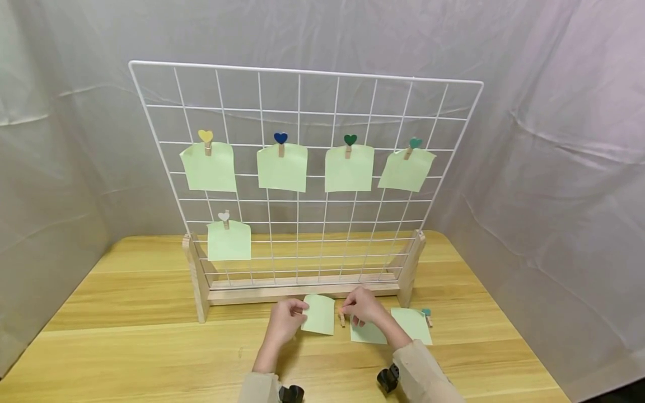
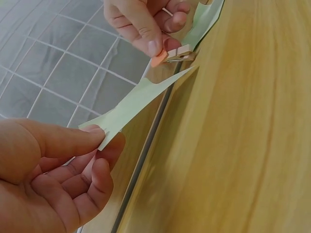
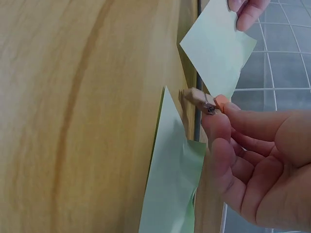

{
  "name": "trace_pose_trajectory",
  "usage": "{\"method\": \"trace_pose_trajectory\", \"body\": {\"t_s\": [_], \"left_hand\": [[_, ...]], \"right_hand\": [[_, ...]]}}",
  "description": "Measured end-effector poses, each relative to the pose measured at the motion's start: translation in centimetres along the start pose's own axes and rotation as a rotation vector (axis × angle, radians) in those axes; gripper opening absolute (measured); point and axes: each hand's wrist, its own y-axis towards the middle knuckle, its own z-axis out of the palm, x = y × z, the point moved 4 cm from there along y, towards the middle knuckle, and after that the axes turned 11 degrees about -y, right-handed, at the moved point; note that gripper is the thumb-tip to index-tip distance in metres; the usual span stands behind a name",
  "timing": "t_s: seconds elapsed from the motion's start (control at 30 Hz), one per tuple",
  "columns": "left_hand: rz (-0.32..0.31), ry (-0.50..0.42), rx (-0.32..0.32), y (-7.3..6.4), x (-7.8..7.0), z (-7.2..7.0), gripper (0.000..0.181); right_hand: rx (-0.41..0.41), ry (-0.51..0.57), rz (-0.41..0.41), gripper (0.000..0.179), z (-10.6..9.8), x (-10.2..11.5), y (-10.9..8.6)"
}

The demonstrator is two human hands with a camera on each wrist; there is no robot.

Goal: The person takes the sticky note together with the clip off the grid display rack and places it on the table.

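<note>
My left hand (image 1: 286, 322) pinches a pale green paper note (image 1: 319, 314) by its left edge, between thumb and index finger, as the left wrist view shows. To its right, my right hand (image 1: 364, 307) pinches a small wooden clothespin (image 3: 200, 99) by its orange end. The clothespin's wooden tip points toward the table and is apart from the held note. Below the right hand lies another green note (image 1: 368, 334), partly covered by the hand and forearm. A third note (image 1: 410, 324) lies beside it, with a teal heart clothespin (image 1: 428, 317) at its upper right corner.
A white wire grid (image 1: 312, 223) stands upright in a wooden base (image 1: 302, 294) behind my hands. Clipped to it are several green notes (image 1: 349, 170) with heart clothespins, including a lower left note (image 1: 229, 243) under a white heart. Grey cloth (image 1: 544, 168) hangs around the wooden table (image 1: 126, 347).
</note>
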Motion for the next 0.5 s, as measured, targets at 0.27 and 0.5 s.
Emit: {"method": "trace_pose_trajectory", "body": {"t_s": [0.27,0.5], "left_hand": [[-0.029,-0.010,0.028,-0.11,0.00,0.49,0.015],[-0.056,0.038,0.052,-0.14,0.18,0.81,0.013]], "right_hand": [[0.026,-0.044,0.000,0.014,0.19,0.01,0.13],[0.043,-0.059,-0.004,0.017,0.25,-0.14,0.16]]}}
